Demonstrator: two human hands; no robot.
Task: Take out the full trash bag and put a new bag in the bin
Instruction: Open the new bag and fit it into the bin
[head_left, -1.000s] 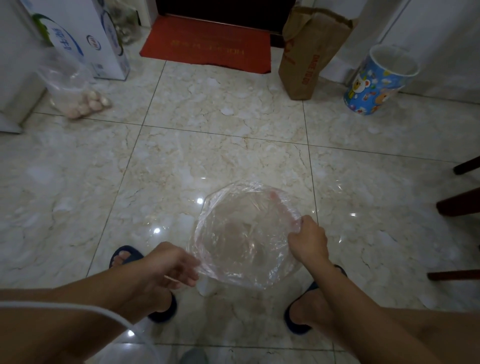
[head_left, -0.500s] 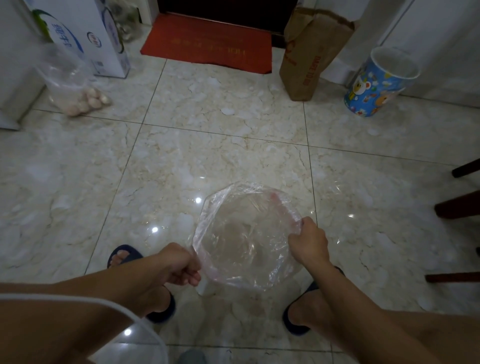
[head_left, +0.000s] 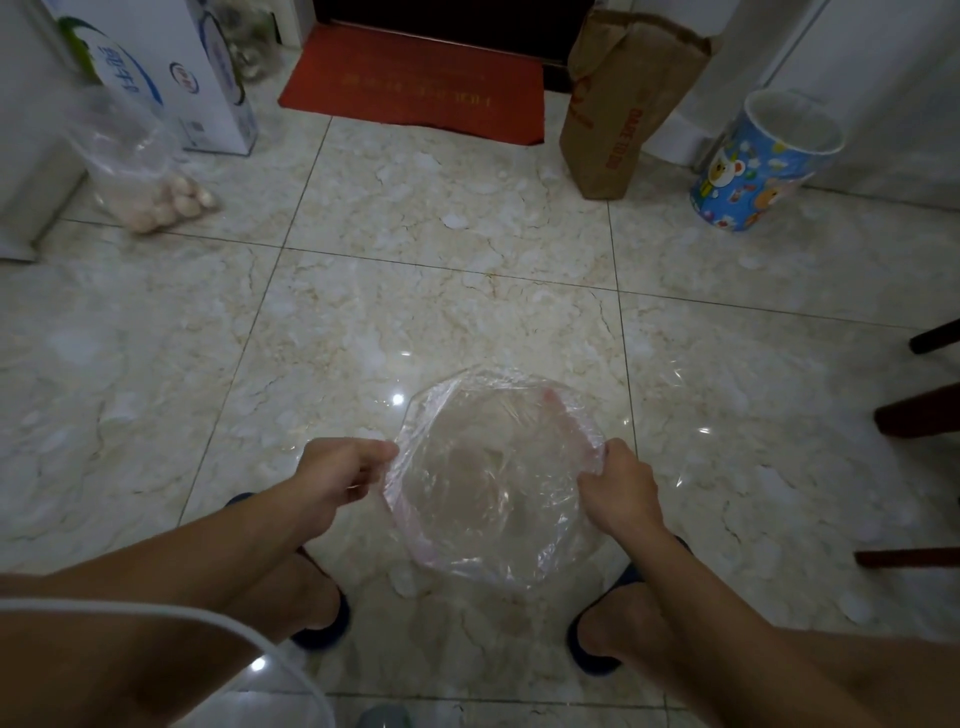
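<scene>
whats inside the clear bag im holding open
Nothing shows inside the clear bag; only floor tile shows through it. Left hand and right hand cover small bits of its rim.

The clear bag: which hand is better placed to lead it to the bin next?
Probably the right hand. It grips the rim of the clear bag on the side nearer the cartoon-printed bin, which stands far right. The left hand pinches the opposite rim, farther from the bin.

Clear bag (head_left: 493, 483) between both hands
</scene>
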